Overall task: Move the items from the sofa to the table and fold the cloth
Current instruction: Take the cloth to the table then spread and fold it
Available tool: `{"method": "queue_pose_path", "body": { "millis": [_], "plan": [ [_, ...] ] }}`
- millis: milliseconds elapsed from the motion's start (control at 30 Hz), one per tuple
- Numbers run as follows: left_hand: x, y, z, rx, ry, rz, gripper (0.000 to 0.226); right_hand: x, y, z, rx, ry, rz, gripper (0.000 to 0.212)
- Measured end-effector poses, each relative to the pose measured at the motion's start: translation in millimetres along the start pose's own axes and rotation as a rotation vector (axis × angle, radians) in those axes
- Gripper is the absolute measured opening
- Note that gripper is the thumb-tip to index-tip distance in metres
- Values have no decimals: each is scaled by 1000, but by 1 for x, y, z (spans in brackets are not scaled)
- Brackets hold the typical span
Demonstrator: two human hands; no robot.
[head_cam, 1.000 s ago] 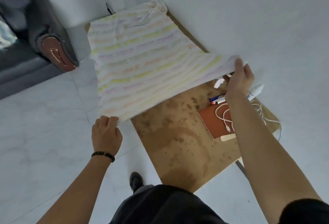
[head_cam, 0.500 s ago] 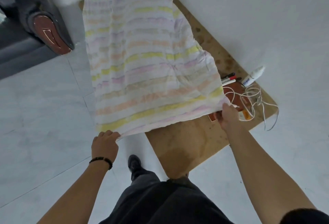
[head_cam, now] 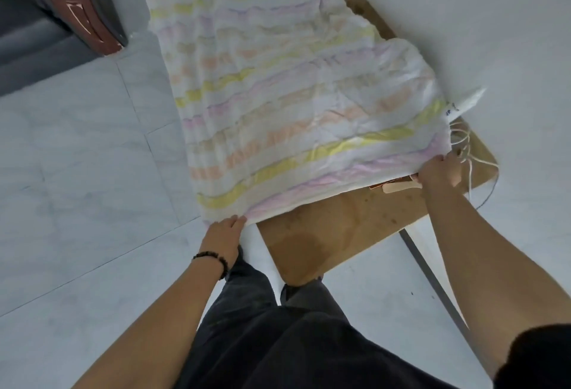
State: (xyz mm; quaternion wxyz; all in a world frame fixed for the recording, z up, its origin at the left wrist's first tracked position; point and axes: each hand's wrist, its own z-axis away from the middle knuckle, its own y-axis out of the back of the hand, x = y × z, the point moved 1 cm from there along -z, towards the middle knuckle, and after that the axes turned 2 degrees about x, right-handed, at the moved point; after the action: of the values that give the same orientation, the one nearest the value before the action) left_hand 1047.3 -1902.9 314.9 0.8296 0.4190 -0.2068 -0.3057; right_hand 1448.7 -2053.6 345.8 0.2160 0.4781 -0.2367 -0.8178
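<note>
Pinching the near corners of the soft, floppy striped cloth (head_cam: 293, 104), left hand (head_cam: 224, 232) and right hand (head_cam: 438, 172) grip tight.

Both arms reach forward; left hand (head_cam: 225, 232) and right hand (head_cam: 439, 171) pinched closed (knuckles up).

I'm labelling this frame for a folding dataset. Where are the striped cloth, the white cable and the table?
striped cloth (head_cam: 278, 104): head view, middle of the spread fabric.
white cable (head_cam: 463, 141): head view, loops beside the cloth's right corner.
table (head_cam: 324, 234): head view, bare brown top near the person.
</note>
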Motion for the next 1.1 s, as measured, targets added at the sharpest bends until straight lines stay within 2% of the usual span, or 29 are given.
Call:
{"method": "queue_pose_path", "body": {
  "millis": [167, 233, 333, 400, 533, 600, 700, 933, 1100],
  "plan": [
    [15, -10, -6, -183, 38, 5, 68, 34, -1, -18, -57, -76, 124, 50],
    [17, -5, -8, -153, 107, 60, 62, 32, -3, -9, -35, -52, 74, 55],
    [18, 10, -13, 95, 145, 50, 53, 16, -11, 13, 112, 124, 223, 70],
    [19, 20, -21, 221, 106, 29, 52, 8, -27, 35, 182, 312, 318, 80],
    [12, 31, -49, 141, -33, -115, 57, 14, -71, 83, -51, 725, 527, 79],
    [0, 40, -68, 108, -80, -176, 59, 18, -92, 101, -187, 834, 632, 77],
    [-23, 64, -109, 125, -149, -212, 61, 15, -124, 115, -289, 780, 688, 74],
    [-91, 139, -244, 188, -380, -222, 61, -25, -223, 138, -289, 643, 725, 66],
    [-144, 171, -309, 140, -558, -308, 61, -17, -267, 150, -165, 593, 843, 58]
  ]
}}
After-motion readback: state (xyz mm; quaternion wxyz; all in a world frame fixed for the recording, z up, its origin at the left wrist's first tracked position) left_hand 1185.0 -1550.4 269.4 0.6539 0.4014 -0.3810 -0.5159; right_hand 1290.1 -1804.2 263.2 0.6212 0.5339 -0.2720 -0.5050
